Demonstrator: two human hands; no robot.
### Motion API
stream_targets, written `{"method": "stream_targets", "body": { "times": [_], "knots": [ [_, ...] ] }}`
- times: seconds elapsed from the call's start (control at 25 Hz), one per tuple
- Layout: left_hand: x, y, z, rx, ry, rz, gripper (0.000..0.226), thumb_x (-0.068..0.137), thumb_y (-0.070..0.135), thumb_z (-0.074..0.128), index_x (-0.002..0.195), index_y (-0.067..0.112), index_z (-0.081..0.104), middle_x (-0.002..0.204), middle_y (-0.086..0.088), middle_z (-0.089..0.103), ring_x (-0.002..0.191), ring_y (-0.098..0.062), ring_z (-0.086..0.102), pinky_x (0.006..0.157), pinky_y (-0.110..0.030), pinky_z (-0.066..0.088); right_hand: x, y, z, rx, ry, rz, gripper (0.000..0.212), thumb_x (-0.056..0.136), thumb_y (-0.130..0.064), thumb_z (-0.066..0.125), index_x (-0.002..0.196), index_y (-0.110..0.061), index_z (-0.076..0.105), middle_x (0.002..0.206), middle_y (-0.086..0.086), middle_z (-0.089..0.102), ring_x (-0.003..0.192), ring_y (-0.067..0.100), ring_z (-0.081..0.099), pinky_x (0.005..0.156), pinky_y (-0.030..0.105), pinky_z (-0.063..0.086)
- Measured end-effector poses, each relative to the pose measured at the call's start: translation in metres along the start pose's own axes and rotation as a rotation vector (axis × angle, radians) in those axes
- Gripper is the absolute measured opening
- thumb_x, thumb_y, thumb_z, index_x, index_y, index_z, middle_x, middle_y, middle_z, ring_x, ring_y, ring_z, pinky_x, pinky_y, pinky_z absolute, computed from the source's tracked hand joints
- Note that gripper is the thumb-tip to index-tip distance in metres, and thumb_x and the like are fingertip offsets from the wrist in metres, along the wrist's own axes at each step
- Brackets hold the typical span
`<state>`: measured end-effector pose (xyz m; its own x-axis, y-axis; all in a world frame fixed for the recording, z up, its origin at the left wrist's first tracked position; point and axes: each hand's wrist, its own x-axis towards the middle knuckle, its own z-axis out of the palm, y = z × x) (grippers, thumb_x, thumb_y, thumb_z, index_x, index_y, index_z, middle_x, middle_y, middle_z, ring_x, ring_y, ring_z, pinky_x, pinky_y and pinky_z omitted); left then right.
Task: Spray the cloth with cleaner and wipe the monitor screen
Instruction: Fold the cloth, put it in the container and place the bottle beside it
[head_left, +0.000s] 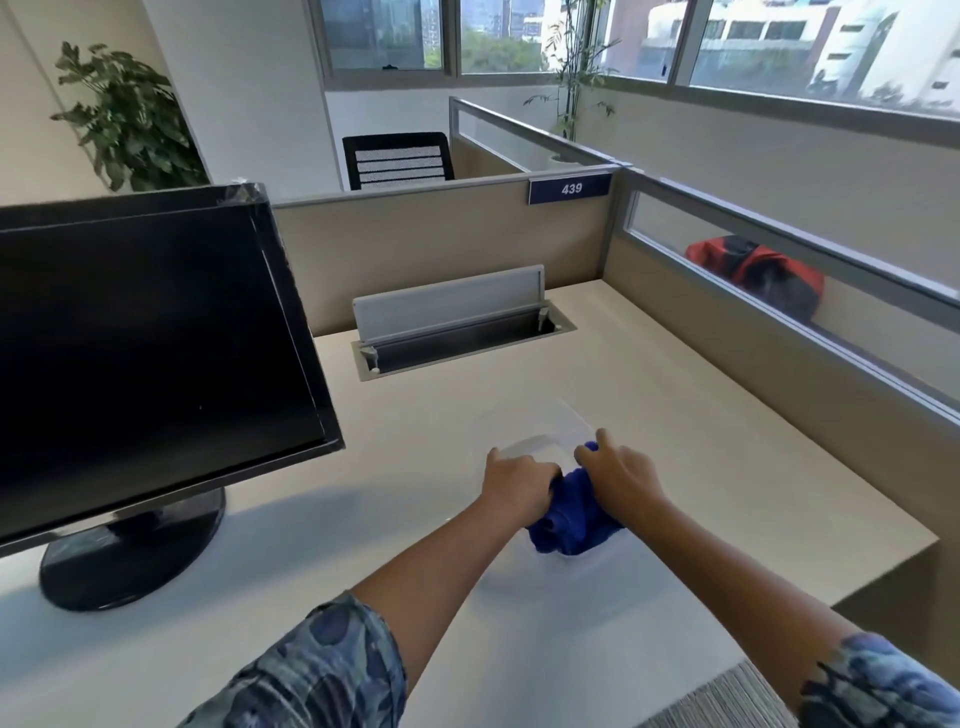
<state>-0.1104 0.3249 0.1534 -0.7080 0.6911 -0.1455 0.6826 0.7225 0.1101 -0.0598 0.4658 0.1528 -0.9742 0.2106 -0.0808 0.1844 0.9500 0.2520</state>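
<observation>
A blue cloth (571, 525) is bunched up on the desk, partly inside a clear plastic bag (540, 431). My left hand (519, 480) grips the bag's edge at the cloth's left side. My right hand (618, 475) is closed on the cloth's top right. A black monitor (145, 353) with a dark screen stands on a round base (130, 551) at the left of the desk, apart from both hands. No spray bottle is in view.
An open cable tray with a raised grey lid (452, 306) is set into the beige desk (727, 441) behind the hands. Partition walls (441, 239) close the back and right. A red and black bag (763, 270) lies beyond the right partition.
</observation>
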Motion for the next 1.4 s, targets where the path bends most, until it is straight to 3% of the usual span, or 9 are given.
{"method": "stream_targets", "body": {
  "times": [0.12,0.2,0.32,0.4,0.6,0.8,0.96,1.2,1.4],
  "knots": [
    [0.012,-0.001,0.013,-0.017,0.019,-0.048,0.022,0.091,0.016,0.052,0.109,0.014,0.063,0.111,-0.009,0.056,0.094,-0.028,0.057,0.069,-0.030,0.034,0.011,-0.004,0.007,-0.102,-0.054,-0.048,0.018,0.092,-0.008,0.048,0.110,-0.010,0.051,0.114,0.008,0.048,0.047,0.015,0.029,0.040,0.024,0.018],
    [0.016,0.001,0.018,-0.036,0.013,-0.086,0.019,0.091,0.014,0.053,0.106,0.009,0.063,0.112,-0.011,0.054,0.095,-0.029,0.056,0.067,-0.029,0.033,0.018,-0.008,0.012,-0.129,-0.067,-0.078,0.019,0.092,-0.007,0.049,0.111,-0.009,0.051,0.113,0.008,0.048,0.047,0.012,0.026,0.041,0.023,0.019],
    [0.020,0.005,0.021,0.057,-0.103,-0.097,0.026,0.097,0.029,0.049,0.106,0.010,0.065,0.111,-0.008,0.063,0.105,-0.024,0.056,0.093,-0.032,0.035,0.022,-0.010,0.019,-0.205,-0.118,-0.090,0.022,0.093,-0.004,0.048,0.113,-0.009,0.054,0.114,0.008,0.049,0.051,0.012,0.031,0.042,0.022,0.021],
    [0.022,0.008,0.023,0.170,-0.222,-0.100,0.045,0.101,0.041,0.031,0.112,0.014,0.064,0.115,-0.004,0.064,0.115,-0.020,0.050,0.113,-0.041,0.009,0.020,-0.010,0.026,-0.284,-0.112,-0.093,0.021,0.092,-0.004,0.048,0.109,-0.011,0.058,0.114,0.007,0.047,0.068,0.014,0.045,0.047,0.020,0.028],
    [0.012,0.010,0.021,0.126,-0.231,-0.057,0.053,0.095,0.045,0.025,0.114,0.017,0.065,0.123,-0.004,0.056,0.124,-0.019,0.040,0.110,-0.053,-0.017,0.025,-0.009,0.027,-0.308,-0.044,-0.085,0.015,0.093,-0.010,0.050,0.101,-0.013,0.063,0.116,0.006,0.046,0.098,0.018,0.049,0.062,0.024,0.037],
    [-0.023,-0.030,-0.022,-0.247,0.253,0.016,0.046,0.096,0.039,0.029,0.115,0.023,0.067,0.137,0.002,0.051,0.127,-0.012,0.039,0.112,-0.052,-0.007,0.023,-0.013,-0.006,0.156,0.029,-0.038,0.022,0.087,-0.036,0.060,0.103,-0.023,0.066,0.112,0.000,0.055,0.095,0.018,0.057,0.072,0.027,0.049],
    [-0.077,-0.095,-0.002,-0.528,0.573,-0.239,0.055,0.091,0.046,0.025,0.128,0.022,0.057,0.140,0.002,0.048,0.133,-0.014,0.037,0.114,-0.046,0.003,0.018,-0.046,-0.055,0.503,0.154,-0.027,0.020,0.088,-0.042,0.058,0.096,-0.027,0.068,0.098,-0.004,0.060,0.076,0.010,0.057,0.063,0.021,0.047],
    [-0.160,-0.134,0.119,-0.423,0.400,-0.570,0.075,0.091,0.065,0.014,0.126,0.015,0.058,0.134,-0.009,0.054,0.127,-0.031,0.046,0.105,-0.062,0.021,-0.008,-0.157,-0.105,0.684,0.314,-0.285,0.019,0.091,-0.025,0.054,0.104,-0.019,0.067,0.098,0.001,0.062,0.080,0.015,0.055,0.062,0.022,0.043],
    [-0.180,-0.123,0.157,-0.299,0.389,-0.609,0.068,0.098,0.054,0.013,0.119,0.012,0.063,0.131,-0.013,0.057,0.122,-0.036,0.051,0.109,-0.058,0.014,-0.002,-0.230,-0.055,0.203,-0.020,-0.323,0.033,0.090,-0.014,0.051,0.122,-0.008,0.050,0.120,0.013,0.052,0.108,0.029,0.050,0.087,0.031,0.042]
  ]
}}
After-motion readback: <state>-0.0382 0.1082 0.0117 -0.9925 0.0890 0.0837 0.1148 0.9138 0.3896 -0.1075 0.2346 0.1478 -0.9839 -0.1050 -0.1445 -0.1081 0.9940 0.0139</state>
